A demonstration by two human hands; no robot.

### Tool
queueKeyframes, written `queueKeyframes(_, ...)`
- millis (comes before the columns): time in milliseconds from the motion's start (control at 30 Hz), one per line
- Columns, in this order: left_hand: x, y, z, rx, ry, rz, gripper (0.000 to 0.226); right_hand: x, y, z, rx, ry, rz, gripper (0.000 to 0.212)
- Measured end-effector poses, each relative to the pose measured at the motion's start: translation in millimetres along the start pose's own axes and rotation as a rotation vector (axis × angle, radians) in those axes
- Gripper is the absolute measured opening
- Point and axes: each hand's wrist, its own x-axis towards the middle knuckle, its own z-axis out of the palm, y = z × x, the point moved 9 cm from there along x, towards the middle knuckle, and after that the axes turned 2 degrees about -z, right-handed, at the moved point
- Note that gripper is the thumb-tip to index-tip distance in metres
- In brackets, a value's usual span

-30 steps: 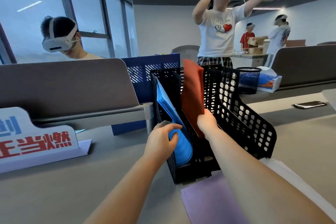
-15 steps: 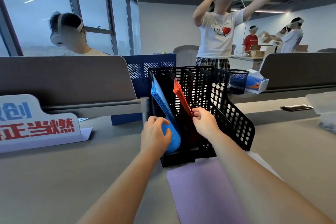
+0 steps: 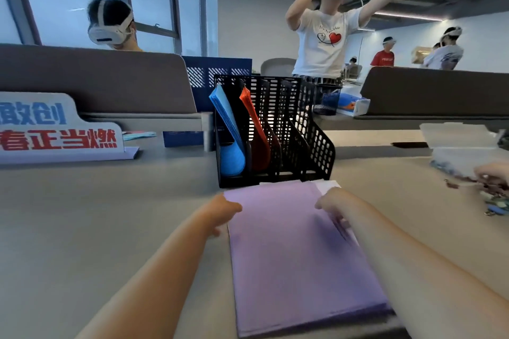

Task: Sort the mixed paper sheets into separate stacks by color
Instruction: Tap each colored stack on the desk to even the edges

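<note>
Grey worktop (image 3: 110,215). Left hand (image 3: 220,210), fingers curled, touches the purple stack's (image 3: 289,250) left edge; grip unclear. Behind, a black rack (image 3: 316,143) holds blue sheets (image 3: 230,124) leftmost, red sheets (image 3: 254,124) next. Right hand (image 3: 334,205) rests on the stack's far right corner, fingers blurred, state unclear.

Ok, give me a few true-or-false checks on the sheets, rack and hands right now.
1. Blue sheets stand in the rack's leftmost slot. True.
2. Red sheets share that slot. False: they stand in the next slot to the right.
3. The purple stack lies on the desk in front of the rack. True.
4. The right hand holds a red sheet. False: it is at the purple stack's right edge.
5. The left hand is at the purple stack's left edge. True.
</note>
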Motion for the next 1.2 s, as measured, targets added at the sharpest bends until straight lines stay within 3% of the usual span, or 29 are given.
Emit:
queueKeyframes(67,-9,-2,7,-0.124,-0.002,-0.021,0.042,-9,10,-2,0.019,-0.010,0.006,0.009)
queueKeyframes(167,-17,-3,15,-0.284,-0.004,-0.059,0.033,-13,26,0,0.046,-0.064,0.041,0.038)
queueKeyframes(300,-14,-8,19,-0.445,0.048,-0.077,0.024,-7,36,9,0.234,-0.143,0.076,0.036)
queueKeyframes(600,-2,-8,22,-0.480,0.028,-0.098,0.015,12,22,5,0.372,-0.108,-0.059,0.016)
queueKeyframes(700,3,-10,20,-0.483,0.038,-0.100,0.020,18,28,10,0.452,-0.138,-0.017,0.032)
queueKeyframes(833,10,-14,17,-0.475,0.049,-0.114,0.022,27,27,18,0.427,-0.131,0.000,0.035)
queueKeyframes(933,11,-14,15,-0.450,0.052,-0.117,0.027,26,20,17,0.317,-0.066,-0.003,0.025)
queueKeyframes(1033,11,-12,15,-0.420,0.043,-0.111,0.031,25,12,11,0.367,-0.028,-0.020,0.016)
queueKeyframes(1133,10,-10,15,-0.400,0.041,-0.107,0.032,34,16,11,0.468,-0.013,-0.019,0.027)
queueKeyframes(1200,9,-11,15,-0.400,0.043,-0.108,0.032,58,26,22,0.507,-0.061,-0.039,0.051)
